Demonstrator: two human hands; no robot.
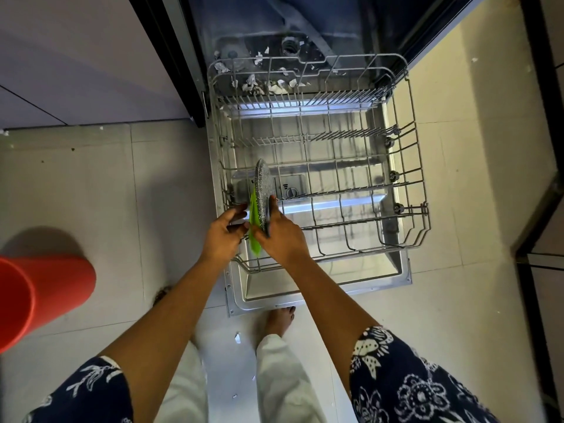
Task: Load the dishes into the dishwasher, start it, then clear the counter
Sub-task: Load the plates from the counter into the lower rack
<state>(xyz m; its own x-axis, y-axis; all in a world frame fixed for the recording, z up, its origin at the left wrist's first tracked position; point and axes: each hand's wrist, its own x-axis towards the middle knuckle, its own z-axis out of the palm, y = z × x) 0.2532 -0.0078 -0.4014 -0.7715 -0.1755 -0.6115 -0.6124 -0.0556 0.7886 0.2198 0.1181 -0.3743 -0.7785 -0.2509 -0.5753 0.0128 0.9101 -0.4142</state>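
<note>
A pale tiled floor point(91, 184) filled the room, with a dishwasher point(305, 25) standing open and its door point(320, 285) folded down flat. The wire rack point(409, 166) was pulled out over the door and held nothing but what the hands were setting in. A grey speckled plate point(263, 190) stood on edge at the near left corner of the rack, and a green plate point(254, 227) stood on edge touching its left face. The right hand point(282, 236) had its fingers point(272, 206) closed on the grey plate's near rim, thumb on the left side and the others on the right. The left hand point(221, 236) lay just left of the green plate, its fingertips point(241, 213) curled toward that plate; whether they pinched it or only touched it could not be told. Beyond the fingers, white scraps point(265, 83) lay scattered at the rack's far end and on the tub bottom. Well left of the left hand stood an orange bucket point(39, 294). Below the wrists showed bare feet point(280, 319), white trousers and dark flowered sleeves point(412, 392)
</note>
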